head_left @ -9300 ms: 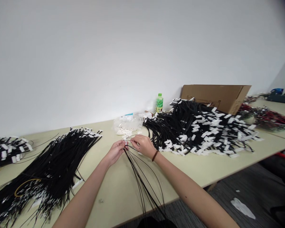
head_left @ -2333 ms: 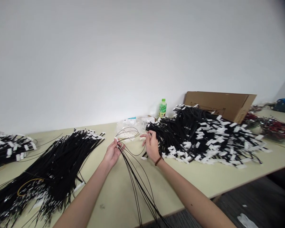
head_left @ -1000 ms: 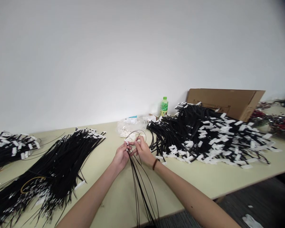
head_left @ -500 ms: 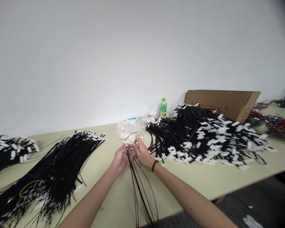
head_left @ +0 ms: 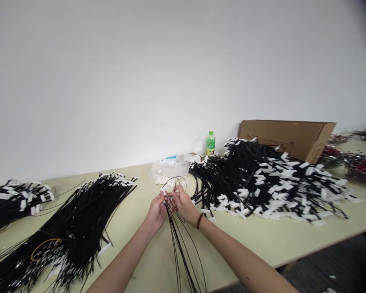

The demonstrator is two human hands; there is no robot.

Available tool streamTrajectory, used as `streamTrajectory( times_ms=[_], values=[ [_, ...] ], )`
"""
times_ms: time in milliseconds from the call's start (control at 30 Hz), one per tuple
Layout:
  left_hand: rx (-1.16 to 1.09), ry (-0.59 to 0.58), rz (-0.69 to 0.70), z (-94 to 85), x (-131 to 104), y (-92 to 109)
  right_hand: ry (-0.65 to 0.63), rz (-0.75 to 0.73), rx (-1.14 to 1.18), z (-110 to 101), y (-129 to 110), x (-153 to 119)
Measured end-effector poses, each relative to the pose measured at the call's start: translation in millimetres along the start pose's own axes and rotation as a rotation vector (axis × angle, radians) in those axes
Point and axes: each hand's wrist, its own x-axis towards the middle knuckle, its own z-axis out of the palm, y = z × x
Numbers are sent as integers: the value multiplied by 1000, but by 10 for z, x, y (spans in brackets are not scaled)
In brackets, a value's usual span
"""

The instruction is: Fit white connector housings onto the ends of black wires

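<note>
My left hand pinches a small white connector at the top of a bunch of thin black wires. Close beside it, my right hand has its fingers closed on one of the black wires. A few wire ends loop up above both hands, and the rest hang down over the table's front edge. Just beyond my fingers lies a clear plastic bag of small white pieces. The exact fit between wire and connector is too small to make out.
To the right is a large heap of black cables with white ends, before a cardboard box. A green-capped bottle stands near the wall. More black wire bundles cover the left of the table. Red and silver wires lie far right.
The view has shifted slightly, so everything sits a little lower and further right. Both hands keep hold at the connector, with hardly any finger movement.
</note>
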Motion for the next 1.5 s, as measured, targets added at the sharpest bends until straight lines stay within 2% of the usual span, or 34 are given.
streamTrajectory(
  times_ms=[267, 467, 667, 800, 1000, 1267, 1500],
  values=[
    [3, -50, -12, -11, -15, 28, -26, 2, -74, -9, -13, -8],
    [-24, -41, -34, 13, -43, 82, -31, 7, -97, -24, -30, -16],
    [-5, -67, -31, 6, -60, 128, 9, 38, -39, 14, -46, -45],
    [0, -122, -28, -2, -79, 142, 21, 51, -6, 43, -121, -77],
    [6, -131, -19, 8, -124, 174, 38, 77, 100, 72, -221, -103],
    [17, -98, -33, 2, -140, 103, 40, 101, 126, 132, -114, -114],
    [40, -94, -77, -24, -70, 65, 31, 122, 83, 33, -91, -59]
  ],
)
